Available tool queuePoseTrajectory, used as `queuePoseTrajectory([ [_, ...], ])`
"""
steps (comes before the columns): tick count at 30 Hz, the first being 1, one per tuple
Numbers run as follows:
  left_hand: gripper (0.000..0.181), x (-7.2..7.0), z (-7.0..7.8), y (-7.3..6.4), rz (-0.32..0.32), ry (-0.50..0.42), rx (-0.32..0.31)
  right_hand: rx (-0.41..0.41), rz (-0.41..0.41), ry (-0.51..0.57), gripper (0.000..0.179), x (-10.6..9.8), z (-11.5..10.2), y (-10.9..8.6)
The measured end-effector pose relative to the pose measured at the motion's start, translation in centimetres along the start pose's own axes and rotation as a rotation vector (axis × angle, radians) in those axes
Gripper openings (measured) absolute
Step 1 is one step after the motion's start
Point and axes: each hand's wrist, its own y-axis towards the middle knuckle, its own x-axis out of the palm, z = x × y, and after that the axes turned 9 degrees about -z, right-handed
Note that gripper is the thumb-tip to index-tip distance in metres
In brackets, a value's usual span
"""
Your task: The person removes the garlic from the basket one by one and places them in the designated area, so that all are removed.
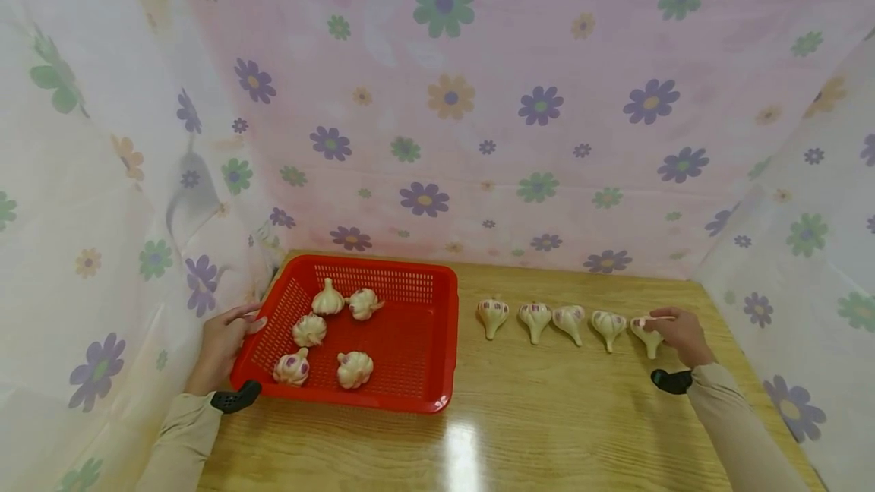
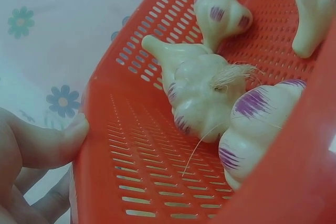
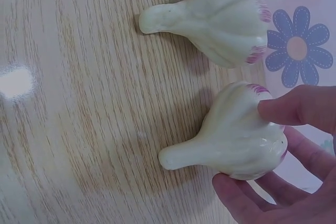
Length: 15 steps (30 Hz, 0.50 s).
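Basket, one: red basket (image 1: pixel 403 329), plastic, slotted walls, standing on the left part of the wood-grain table (image 1: pixel 547 424).

Hand, left: left hand (image 1: pixel 222 344), pinching the basket's left rim, thumb over the edge, fingers on the outer side.

Garlic bulbs, in basket, five: two toward the far side, a stem-up bulb (image 1: pixel 328 300) and, just right of it, a second bulb (image 1: pixel 363 304); a rooty bulb (image 1: pixel 309 331) nearer and to the left; a purple-marked bulb (image 1: pixel 292 367) in the near left corner; a pale bulb (image 1: pixel 355 370) at the near middle.

Garlic bulbs, on table, five: I count a row running right from the basket, stems toward the near side: first bulb (image 1: pixel 493 316), second bulb (image 1: pixel 535 317), third bulb (image 1: pixel 568 320), fourth bulb (image 1: pixel 608 325), end bulb (image 1: pixel 645 334) at far right.

Hand, right: right hand (image 1: pixel 683 334), pinching the end bulb between thumb and fingers; the bulb lies on its side, just beside the fourth.

Backdrop: flowered sheet (image 1: pixel 492 59), on the left, far and right sides.
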Motion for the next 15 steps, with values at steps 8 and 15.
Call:
queuePoseTrajectory([
  [8,0.053,-0.03,-0.12,0.00,-0.010,-0.005,-0.011,0.021,-0.068,0.005,0.063,-0.36,0.34,0.03],
  [15,0.052,-0.07,-0.10,-0.12,-0.006,0.005,0.007,0.025,-0.056,-0.015,0.062,-0.75,0.29,-0.33],
])
